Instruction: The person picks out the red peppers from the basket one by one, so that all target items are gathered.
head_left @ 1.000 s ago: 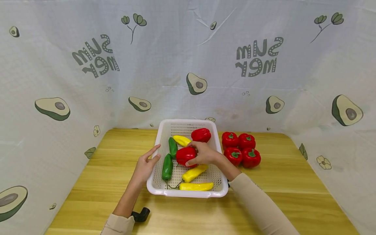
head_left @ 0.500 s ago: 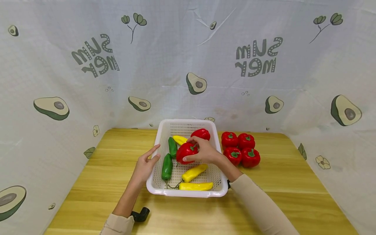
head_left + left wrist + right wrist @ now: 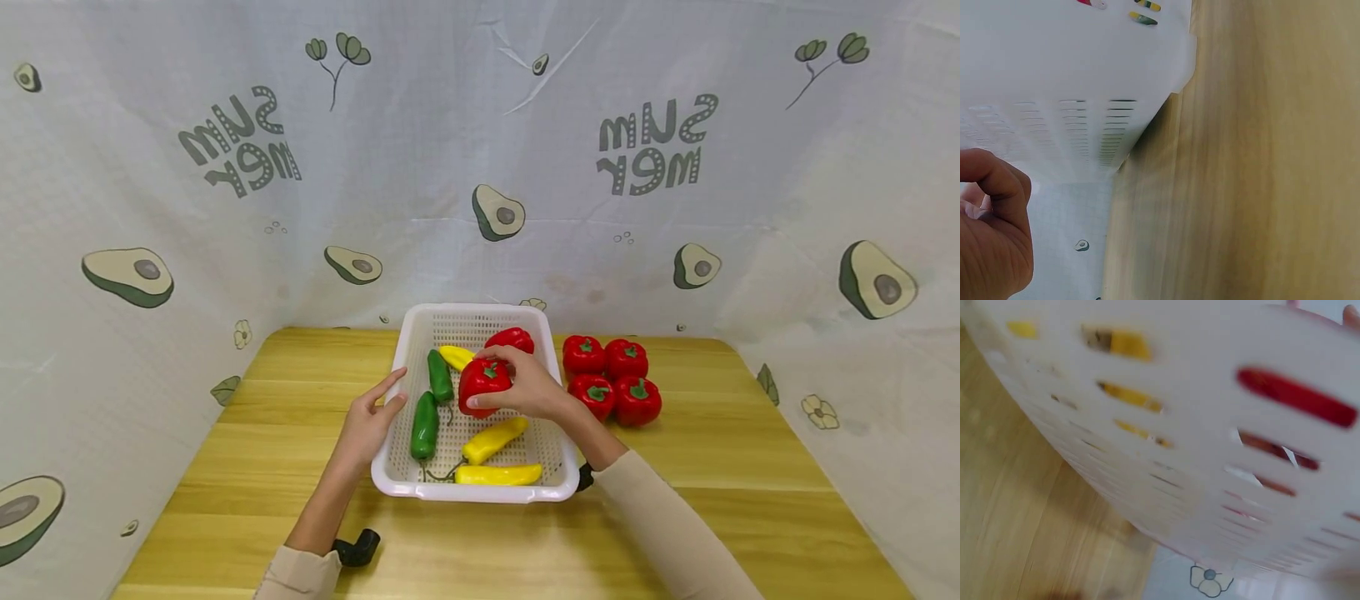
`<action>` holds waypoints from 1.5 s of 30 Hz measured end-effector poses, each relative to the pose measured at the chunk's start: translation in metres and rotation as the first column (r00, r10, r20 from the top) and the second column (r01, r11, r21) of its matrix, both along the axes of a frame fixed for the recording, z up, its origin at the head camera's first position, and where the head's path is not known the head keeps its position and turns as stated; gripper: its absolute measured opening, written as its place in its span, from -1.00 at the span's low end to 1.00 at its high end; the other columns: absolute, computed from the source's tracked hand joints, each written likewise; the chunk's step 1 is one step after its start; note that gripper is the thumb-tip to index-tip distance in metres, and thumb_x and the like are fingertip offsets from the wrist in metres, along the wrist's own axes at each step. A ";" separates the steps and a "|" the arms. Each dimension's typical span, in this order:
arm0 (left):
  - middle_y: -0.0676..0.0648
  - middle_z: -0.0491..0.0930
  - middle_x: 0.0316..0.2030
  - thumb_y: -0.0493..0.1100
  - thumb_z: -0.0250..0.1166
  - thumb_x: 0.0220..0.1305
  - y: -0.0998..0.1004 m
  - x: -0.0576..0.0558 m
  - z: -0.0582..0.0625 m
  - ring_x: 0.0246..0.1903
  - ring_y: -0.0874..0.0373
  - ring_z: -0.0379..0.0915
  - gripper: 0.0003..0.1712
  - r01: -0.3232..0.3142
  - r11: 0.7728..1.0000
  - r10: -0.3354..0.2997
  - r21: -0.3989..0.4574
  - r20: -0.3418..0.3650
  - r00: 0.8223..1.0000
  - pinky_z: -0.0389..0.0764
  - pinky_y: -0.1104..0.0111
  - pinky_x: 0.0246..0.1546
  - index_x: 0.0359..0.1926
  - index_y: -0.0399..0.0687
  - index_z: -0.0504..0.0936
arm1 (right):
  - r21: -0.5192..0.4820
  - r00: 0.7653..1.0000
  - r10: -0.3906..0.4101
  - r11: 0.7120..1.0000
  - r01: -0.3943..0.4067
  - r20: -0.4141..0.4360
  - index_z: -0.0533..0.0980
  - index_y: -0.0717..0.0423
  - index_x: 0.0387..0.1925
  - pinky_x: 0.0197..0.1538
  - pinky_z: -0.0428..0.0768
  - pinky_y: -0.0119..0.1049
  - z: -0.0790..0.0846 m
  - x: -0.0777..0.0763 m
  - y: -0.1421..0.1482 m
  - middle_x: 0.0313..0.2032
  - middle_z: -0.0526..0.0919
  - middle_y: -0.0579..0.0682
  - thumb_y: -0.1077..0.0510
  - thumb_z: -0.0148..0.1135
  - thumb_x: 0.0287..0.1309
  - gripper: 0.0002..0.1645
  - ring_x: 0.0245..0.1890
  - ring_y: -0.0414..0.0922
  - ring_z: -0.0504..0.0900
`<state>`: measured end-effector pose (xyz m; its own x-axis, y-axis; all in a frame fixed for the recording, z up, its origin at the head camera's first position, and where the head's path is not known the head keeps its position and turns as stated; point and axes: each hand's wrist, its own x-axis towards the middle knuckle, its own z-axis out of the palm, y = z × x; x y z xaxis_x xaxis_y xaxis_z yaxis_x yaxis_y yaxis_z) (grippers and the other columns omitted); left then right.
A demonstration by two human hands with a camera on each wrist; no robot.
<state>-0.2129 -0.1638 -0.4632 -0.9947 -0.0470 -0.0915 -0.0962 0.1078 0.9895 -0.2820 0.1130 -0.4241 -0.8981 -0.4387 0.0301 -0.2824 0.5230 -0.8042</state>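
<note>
Over the middle of a white plastic basket point(image 3: 481, 494), my right hand point(image 3: 525, 385) grips a red bell pepper point(image 3: 480, 398) between thumb and fingers, its green stem facing up. My left hand point(image 3: 372, 423) holds the basket's left rim, with thumb and index finger laid over it. In the left wrist view, that left hand point(image 3: 994, 228) has bent fingers beside the basket wall. Behind the held pepper lies another red bell pepper point(image 3: 511, 339). Two green peppers point(image 3: 424, 427) line the basket's left side. A yellow pepper point(image 3: 497, 439) and another point(image 3: 498, 475) lie in front; a third is partly hidden.
Several red bell peppers point(image 3: 637, 402) stand in a cluster on the wooden table point(image 3: 262, 450), right of the basket. Black wrist mounts point(image 3: 357, 548) show at both wrists. A patterned curtain point(image 3: 435, 167) surrounds the back and sides.
My right hand has turned the red bell pepper from its side to stem up and shifted it slightly right. The left hand stays at the basket rim.
</note>
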 end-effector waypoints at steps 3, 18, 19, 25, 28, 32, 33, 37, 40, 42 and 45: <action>-0.44 0.74 -0.15 0.02 0.24 0.51 -0.001 0.000 0.000 -0.25 -0.20 0.78 -0.43 0.001 1.000 -0.001 0.009 0.000 1.000 0.82 -0.01 -0.28 0.48 0.26 0.44 | -0.026 1.000 -0.017 1.000 0.017 -0.004 0.39 -0.14 0.35 0.11 0.76 -0.01 0.003 0.003 0.001 0.28 0.49 -0.03 -0.12 0.68 -0.12 -0.01 0.24 0.07 0.50; -0.44 0.72 -0.07 -0.01 0.24 0.51 0.000 -0.002 -0.003 -0.22 -0.22 0.78 -0.43 -0.003 1.000 0.003 -0.013 0.000 1.000 0.83 0.04 -0.32 0.48 0.28 0.44 | -0.102 0.999 -0.048 0.994 0.045 -0.024 0.35 -0.13 0.40 0.12 0.76 0.03 0.012 0.020 0.026 0.30 0.53 0.07 -0.04 0.70 -0.13 0.06 0.25 0.15 0.55; -0.44 0.72 -0.06 -0.01 0.24 0.51 0.000 -0.002 -0.003 -0.22 -0.22 0.78 -0.43 -0.002 1.000 0.002 -0.012 -0.001 1.000 0.83 0.04 -0.32 0.48 0.29 0.44 | -0.103 0.998 -0.055 0.993 0.051 -0.032 0.34 -0.12 0.40 0.12 0.75 0.04 0.013 0.021 0.028 0.31 0.53 0.06 -0.03 0.70 -0.13 0.06 0.26 0.15 0.55; -0.45 0.72 -0.09 0.00 0.25 0.51 0.001 -0.001 -0.004 -0.23 -0.23 0.78 -0.43 -0.005 1.000 0.005 -0.009 0.002 1.000 0.82 0.02 -0.31 0.48 0.29 0.44 | -0.126 0.996 -0.086 0.989 0.082 -0.027 0.36 -0.15 0.41 0.11 0.76 0.01 0.013 0.028 0.042 0.32 0.51 0.08 -0.05 0.69 -0.12 0.04 0.24 0.17 0.57; -0.45 0.73 -0.10 0.01 0.24 0.51 0.001 -0.001 -0.004 -0.24 -0.22 0.78 -0.43 -0.007 1.000 0.007 -0.015 0.009 1.000 0.82 0.02 -0.31 0.48 0.30 0.43 | -0.146 0.995 -0.098 0.985 0.092 -0.029 0.34 -0.14 0.44 0.11 0.76 0.01 0.014 0.032 0.049 0.35 0.48 0.09 -0.06 0.68 -0.11 0.07 0.25 0.19 0.57; -0.44 0.72 -0.06 0.02 0.22 0.53 0.001 0.000 -0.005 -0.23 -0.21 0.78 -0.43 -0.002 1.000 0.002 -0.023 0.008 1.000 0.82 0.02 -0.31 0.49 0.29 0.41 | -0.156 0.991 -0.122 0.981 0.112 -0.056 0.29 -0.12 0.47 0.13 0.75 0.02 0.015 0.038 0.060 0.40 0.43 0.06 -0.07 0.68 -0.11 0.13 0.28 0.17 0.55; -0.45 0.71 -0.05 0.02 0.22 0.53 0.000 0.000 -0.005 -0.22 -0.21 0.78 -0.43 0.000 1.000 0.001 -0.022 0.008 1.000 0.82 0.02 -0.31 0.50 0.29 0.41 | -0.158 0.990 -0.130 0.980 0.118 -0.063 0.27 -0.11 0.47 0.13 0.75 0.02 0.015 0.039 0.063 0.40 0.42 0.06 -0.06 0.68 -0.11 0.13 0.29 0.17 0.55; -0.45 0.71 -0.04 0.02 0.22 0.52 0.000 0.001 -0.003 -0.21 -0.22 0.78 -0.42 0.008 1.000 -0.008 -0.007 0.005 1.000 0.82 0.02 -0.31 0.50 0.28 0.40 | -0.153 0.980 -0.177 0.975 0.162 -0.086 0.27 -0.12 0.45 0.12 0.75 0.06 0.016 0.045 0.074 0.40 0.40 0.05 -0.06 0.67 -0.09 0.10 0.30 0.17 0.49; -0.44 0.73 -0.10 0.02 0.23 0.52 -0.001 0.001 -0.002 -0.23 -0.22 0.78 -0.42 0.010 1.000 -0.010 -0.009 0.004 1.000 0.83 0.03 -0.32 0.50 0.29 0.40 | -0.154 0.974 -0.209 0.969 0.194 -0.091 0.29 -0.12 0.43 0.10 0.75 0.09 0.017 0.051 0.083 0.39 0.40 0.09 -0.03 0.66 -0.08 0.06 0.32 0.19 0.44; -0.45 0.73 -0.14 0.02 0.22 0.53 -0.001 0.001 -0.001 -0.25 -0.21 0.78 -0.42 0.014 1.000 -0.014 -0.012 0.000 1.000 0.83 0.04 -0.34 0.50 0.28 0.40 | -0.160 0.969 -0.230 0.964 0.213 -0.094 0.29 -0.11 0.43 0.10 0.75 0.12 0.018 0.056 0.090 0.40 0.38 0.10 0.00 0.66 -0.07 0.05 0.34 0.21 0.41; -0.44 0.74 -0.19 0.02 0.22 0.53 -0.001 0.001 0.000 -0.27 -0.21 0.78 -0.42 0.015 1.000 -0.015 -0.017 0.000 1.000 0.82 0.05 -0.35 0.50 0.28 0.40 | -0.174 0.963 -0.249 0.958 0.229 -0.105 0.27 -0.08 0.44 0.13 0.73 0.12 0.018 0.062 0.099 0.40 0.35 0.13 0.06 0.64 -0.04 0.04 0.36 0.23 0.39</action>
